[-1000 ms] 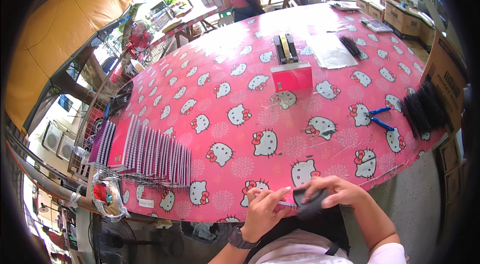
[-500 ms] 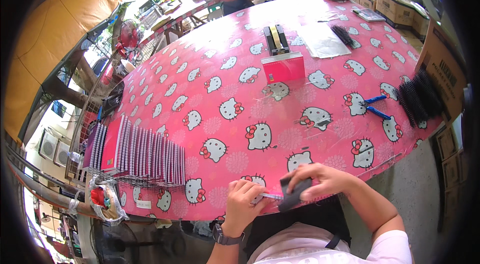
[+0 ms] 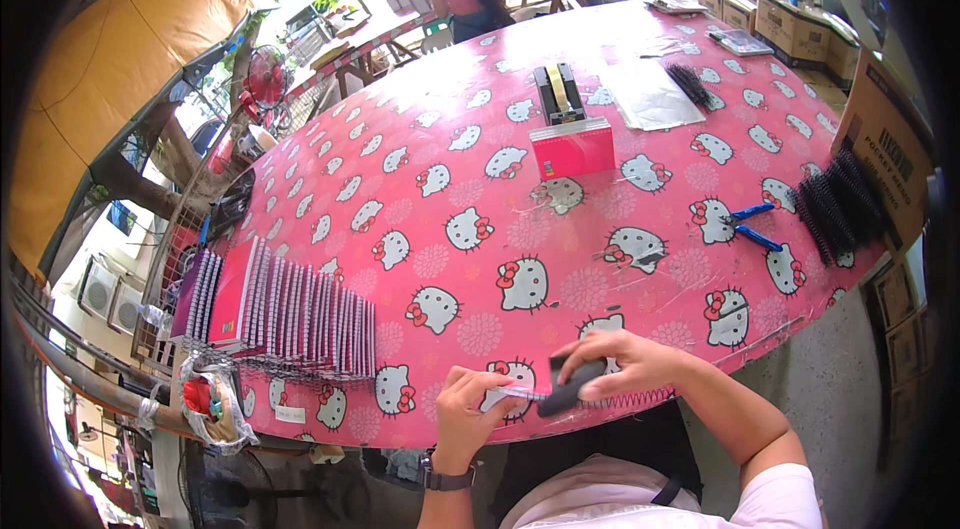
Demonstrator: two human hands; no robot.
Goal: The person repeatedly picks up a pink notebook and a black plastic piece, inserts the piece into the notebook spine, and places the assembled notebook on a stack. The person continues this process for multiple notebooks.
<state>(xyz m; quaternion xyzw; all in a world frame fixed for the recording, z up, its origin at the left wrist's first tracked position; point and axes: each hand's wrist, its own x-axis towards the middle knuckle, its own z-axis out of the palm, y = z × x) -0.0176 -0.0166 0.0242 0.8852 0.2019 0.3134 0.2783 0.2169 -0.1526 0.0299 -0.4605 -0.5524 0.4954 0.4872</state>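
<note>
At the near edge of the pink cartoon-print table (image 3: 560, 229), my left hand (image 3: 468, 407) pinches the left end of a thin pink notebook (image 3: 520, 394). My right hand (image 3: 625, 361) grips a black spiral binding coil (image 3: 570, 391) laid along that notebook's edge. Part of the notebook is hidden under my fingers.
A row of spiral-bound pink notebooks (image 3: 290, 314) lies at the left. Blue-handled pliers (image 3: 745, 226) and a pile of black coils (image 3: 840, 204) sit at the right. A pink stack (image 3: 572, 149) and black tool (image 3: 557, 92) stand mid-table. Cardboard boxes (image 3: 885, 144) are right; people sit far behind.
Both hands have shifted slightly along the table's near edge, still working the coil against the notebook. The view has tilted a little.
</note>
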